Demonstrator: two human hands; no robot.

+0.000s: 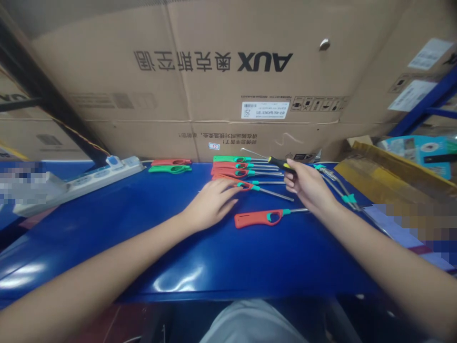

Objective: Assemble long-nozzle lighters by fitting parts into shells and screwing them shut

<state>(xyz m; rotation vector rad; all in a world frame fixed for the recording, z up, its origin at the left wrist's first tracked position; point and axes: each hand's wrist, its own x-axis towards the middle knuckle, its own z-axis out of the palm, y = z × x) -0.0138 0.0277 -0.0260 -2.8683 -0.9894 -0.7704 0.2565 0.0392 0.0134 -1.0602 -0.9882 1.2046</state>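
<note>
My right hand (310, 186) is closed around the black and yellow handle of a screwdriver (276, 163), whose thin shaft points left and away from me. My left hand (213, 202) has its fingers wrapped over the handle of a red gas lighter (255, 187), the nearest in a row; that lighter's metal tube slants toward me to the right. Behind it, several more lighters lie side by side, red ones (228, 172) and a green one (228, 158) at the back. Another red lighter (252, 219) lies apart, closer to me, its tube tip hidden by my right wrist.
At the back left lie red and green lighter casings (170, 168). A white power strip (96, 180) stands left on the blue table (185, 257). Metal tubes with teal parts (348, 197) lie right, beside a yellow-taped box (389, 176). A large cardboard box (214, 95) walls off the back.
</note>
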